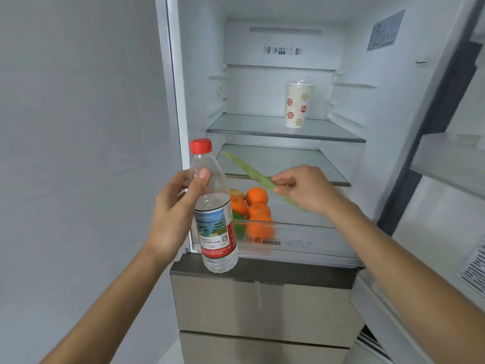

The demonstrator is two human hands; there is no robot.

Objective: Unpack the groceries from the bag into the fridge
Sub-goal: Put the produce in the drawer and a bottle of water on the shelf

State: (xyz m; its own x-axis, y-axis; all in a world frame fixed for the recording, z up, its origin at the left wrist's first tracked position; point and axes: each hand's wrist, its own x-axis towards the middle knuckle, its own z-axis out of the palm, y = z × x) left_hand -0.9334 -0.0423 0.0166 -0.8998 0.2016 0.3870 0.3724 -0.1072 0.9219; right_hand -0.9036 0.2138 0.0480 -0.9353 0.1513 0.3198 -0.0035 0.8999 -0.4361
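- Water bottle (215, 219) is upright in the left hand (173, 206), gripped below the cap.
- Right hand (307, 187) pinches a long green vegetable (246, 168); its axis points beyond this hand, toward the glass shelf (288, 158).

The water bottle (215, 227) hides some oranges (256, 196), and the green strip (252, 172) is blurred.

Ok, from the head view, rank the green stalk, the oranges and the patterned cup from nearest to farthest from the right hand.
1. The green stalk: pinched in the right hand, running up to the left.
2. The oranges: just below and left of that hand, in the drawer.
3. The patterned cup: farthest, upright on the upper shelf, above the hand.
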